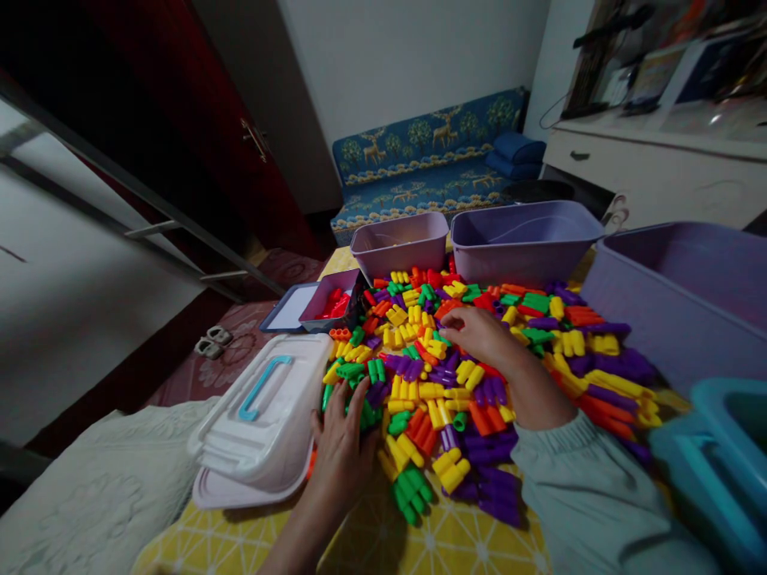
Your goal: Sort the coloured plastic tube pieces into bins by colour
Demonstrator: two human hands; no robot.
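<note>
A broad heap of plastic building blocks (413, 387) in yellow, green, purple, red and orange covers the table; many look like joined tubes. My left hand (343, 438) lies at the heap's left edge, fingers spread, touching or just over green and purple blocks. Farther in, my right hand (479, 331) reaches over the middle with bent fingers drawn together. Its fingertips meet the heap beside a green block (442, 339); whatever is between them is hidden. Beside my left hand stands a white lidded box (269, 415) with a blue handle.
Purple bins stand behind the heap: one (399, 243), another (527, 239), and a larger one (689, 303) at right. A small box (328, 299) holds red pieces. At lower right is a teal container (713, 455). A yellow patterned cloth (443, 543) covers the table; a blue sofa (419, 172) stands beyond.
</note>
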